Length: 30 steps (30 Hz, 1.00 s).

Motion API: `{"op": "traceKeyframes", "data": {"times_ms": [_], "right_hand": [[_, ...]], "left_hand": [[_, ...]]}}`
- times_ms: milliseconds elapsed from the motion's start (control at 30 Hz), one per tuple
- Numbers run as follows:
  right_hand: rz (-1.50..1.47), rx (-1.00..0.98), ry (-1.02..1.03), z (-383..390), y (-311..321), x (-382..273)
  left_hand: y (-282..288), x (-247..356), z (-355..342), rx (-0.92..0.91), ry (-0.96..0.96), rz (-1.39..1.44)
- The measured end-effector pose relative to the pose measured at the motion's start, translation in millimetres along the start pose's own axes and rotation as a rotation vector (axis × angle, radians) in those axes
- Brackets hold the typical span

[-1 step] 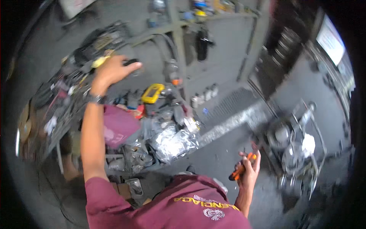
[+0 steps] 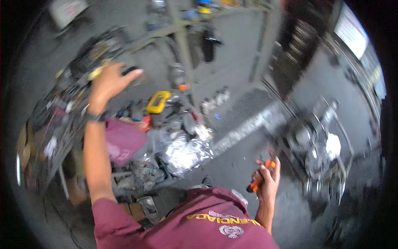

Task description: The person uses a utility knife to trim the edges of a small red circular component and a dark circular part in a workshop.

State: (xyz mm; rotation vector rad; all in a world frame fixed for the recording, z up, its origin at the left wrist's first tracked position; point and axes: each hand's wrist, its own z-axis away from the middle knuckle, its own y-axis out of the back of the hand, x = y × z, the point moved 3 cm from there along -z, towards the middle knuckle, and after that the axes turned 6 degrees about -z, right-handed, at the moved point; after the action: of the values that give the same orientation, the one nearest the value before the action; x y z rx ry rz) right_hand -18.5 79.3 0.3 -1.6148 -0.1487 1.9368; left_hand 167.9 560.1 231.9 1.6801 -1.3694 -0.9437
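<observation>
My left hand (image 2: 110, 83) is raised over the cluttered bench at the left, thumb stretched out and apart from the fingers. A small black-topped object (image 2: 132, 70) shows beside the thumb; blur hides whether they touch. Just past the fingers lies something yellow (image 2: 95, 74). Low at the right, my right hand (image 2: 268, 176) is closed around a pair of pliers (image 2: 258, 181) with orange and black handles. On the bench are a yellow-framed device (image 2: 158, 102), a maroon cloth (image 2: 124, 141) and a shiny silver plastic or foil sheet (image 2: 186, 154).
Several small bottles (image 2: 215, 100) stand by a dark grate (image 2: 244, 103) beyond the bench. To the right is a metal-framed machine (image 2: 319, 153) with a white lump on it. A shelf (image 2: 224, 15) with small items runs along the top. Boxes (image 2: 137, 211) sit under the bench.
The view has turned slightly, so most of the scene sits farther left. My left hand has shifted left in the picture with it; the right hand keeps its hold on the pliers.
</observation>
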Motion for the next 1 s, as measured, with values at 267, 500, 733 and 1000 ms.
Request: {"op": "traceKeyframes", "data": {"times_ms": [267, 500, 733, 1000], "right_hand": [[-0.261, -0.359, -0.043, 24, -26, 1], [-0.356, -0.251, 0.031, 64, -6, -8], [-0.313, 0.001, 0.013, 94, 52, 2], [-0.293, 0.251, 0.05, 87, 133, -18]], "left_hand": [[1, 186, 97, -0.293, -0.61, 1.08], [-73, 318, 207, -1.265, -0.521, 1.796], [-91, 367, 248, -0.965, -0.379, 1.533], [-93, 408, 303, -0.809, -0.585, 1.453]]}}
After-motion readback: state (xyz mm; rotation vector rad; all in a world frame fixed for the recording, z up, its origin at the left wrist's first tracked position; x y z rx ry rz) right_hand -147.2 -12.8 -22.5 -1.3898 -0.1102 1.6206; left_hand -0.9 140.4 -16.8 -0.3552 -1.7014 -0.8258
